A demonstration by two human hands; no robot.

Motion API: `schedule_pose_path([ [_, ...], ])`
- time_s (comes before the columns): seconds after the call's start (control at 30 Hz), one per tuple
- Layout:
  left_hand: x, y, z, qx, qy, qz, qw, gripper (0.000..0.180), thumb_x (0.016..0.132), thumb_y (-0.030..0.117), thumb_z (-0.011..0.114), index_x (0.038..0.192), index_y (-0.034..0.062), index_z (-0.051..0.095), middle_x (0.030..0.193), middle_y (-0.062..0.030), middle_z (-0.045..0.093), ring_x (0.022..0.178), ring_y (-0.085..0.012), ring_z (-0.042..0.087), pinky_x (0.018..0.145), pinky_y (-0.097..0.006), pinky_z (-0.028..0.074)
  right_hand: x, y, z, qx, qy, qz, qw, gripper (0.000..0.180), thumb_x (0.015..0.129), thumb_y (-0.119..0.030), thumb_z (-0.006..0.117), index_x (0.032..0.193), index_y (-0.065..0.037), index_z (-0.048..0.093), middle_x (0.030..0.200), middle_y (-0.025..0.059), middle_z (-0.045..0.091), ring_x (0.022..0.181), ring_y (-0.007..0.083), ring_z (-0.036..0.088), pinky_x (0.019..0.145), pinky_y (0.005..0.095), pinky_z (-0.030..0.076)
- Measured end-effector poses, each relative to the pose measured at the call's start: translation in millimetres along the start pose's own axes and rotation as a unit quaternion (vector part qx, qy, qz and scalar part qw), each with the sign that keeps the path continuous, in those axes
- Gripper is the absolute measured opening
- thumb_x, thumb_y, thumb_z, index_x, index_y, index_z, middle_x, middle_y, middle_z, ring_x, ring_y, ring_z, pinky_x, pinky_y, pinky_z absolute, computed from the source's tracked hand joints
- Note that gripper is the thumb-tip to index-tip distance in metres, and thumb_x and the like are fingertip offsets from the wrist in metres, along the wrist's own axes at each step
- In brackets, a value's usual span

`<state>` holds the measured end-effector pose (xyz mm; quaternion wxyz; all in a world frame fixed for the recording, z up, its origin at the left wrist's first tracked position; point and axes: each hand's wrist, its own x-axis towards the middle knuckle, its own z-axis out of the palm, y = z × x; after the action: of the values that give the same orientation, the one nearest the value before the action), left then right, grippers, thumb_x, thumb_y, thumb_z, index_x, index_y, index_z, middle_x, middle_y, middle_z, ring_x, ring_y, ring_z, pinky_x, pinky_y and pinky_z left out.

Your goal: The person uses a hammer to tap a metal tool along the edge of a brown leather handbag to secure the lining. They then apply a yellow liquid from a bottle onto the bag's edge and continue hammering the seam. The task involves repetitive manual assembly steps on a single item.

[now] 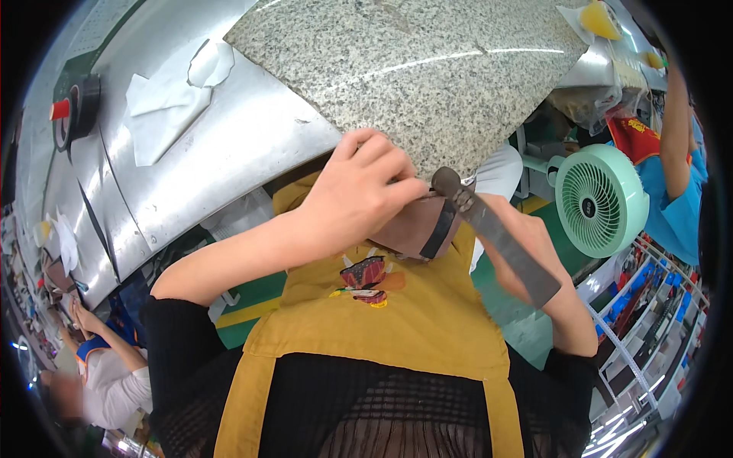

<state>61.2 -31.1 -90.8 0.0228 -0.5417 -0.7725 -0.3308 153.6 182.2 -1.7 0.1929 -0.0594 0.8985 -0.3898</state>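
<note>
The one view comes from a head-worn fisheye camera, looking steeply down over the wearer's own chest and yellow apron [397, 320]; it sits close to the left hand [359, 195] and right hand [527, 244], which meet near the middle; the granite slab [412, 69] lies just beyond them, the steel bench [229, 145] far left, a green fan [599, 200] right; edges bend toward the dark rim; no second view shares the scene.

Granite slab [427, 69] close above; fan [599, 200] rightward.

Fan [601, 200] right of stone slab [427, 69]
</note>
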Motion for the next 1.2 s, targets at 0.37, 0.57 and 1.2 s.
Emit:
schedule_pose_path([
  [0.37, -0.9, 0.7, 0.2, 0.033, 0.018, 0.042, 0.998, 0.027, 0.062, 0.010, 0.060, 0.089, 0.0081, 0.059, 0.085, -0.0016, 0.052, 0.087, -0.0211, 0.051, 0.087, -0.040, 0.044, -3.6, -2.7, -0.5, -0.014, 0.030, -0.009, 0.999, 0.047, 0.078, 0.000, 0.059, 0.123, -0.005, 0.047, 0.098, 0.0162, 0.062, 0.085, 0.0356, 0.063, 0.069, 0.0373, 0.051],
  [0.57, -2.4, -0.6, 1.6, 0.031, 0.021, 0.049, 0.998, 0.028, 0.063, 0.011, 0.059, 0.090, 0.0076, 0.059, 0.086, -0.0020, 0.051, 0.087, -0.0221, 0.051, 0.085, -0.039, 0.044, 5.9, -7.6, -9.4, 0.042, 0.006, 0.003, 0.999, 0.038, 0.082, -0.005, 0.057, 0.119, -0.004, 0.048, 0.090, 0.0156, 0.059, 0.079, 0.0319, 0.061, 0.065, 0.0361, 0.049],
  [1.2, 14.4, -0.2, 5.6, -0.039, -0.002, -0.014, 0.999, 0.023, 0.068, 0.006, 0.068, 0.089, 0.0111, 0.063, 0.083, -0.0005, 0.053, 0.086, -0.0212, 0.051, 0.080, -0.035, 0.039, -13.9, 8.2, 8.2, 0.038, 0.097, 0.024, 0.994, 0.010, 0.093, -0.007, 0.046, 0.097, 0.001, 0.049, 0.067, 0.0090, 0.043, 0.057, 0.0172, 0.039, 0.055, 0.0300, 0.036],
])
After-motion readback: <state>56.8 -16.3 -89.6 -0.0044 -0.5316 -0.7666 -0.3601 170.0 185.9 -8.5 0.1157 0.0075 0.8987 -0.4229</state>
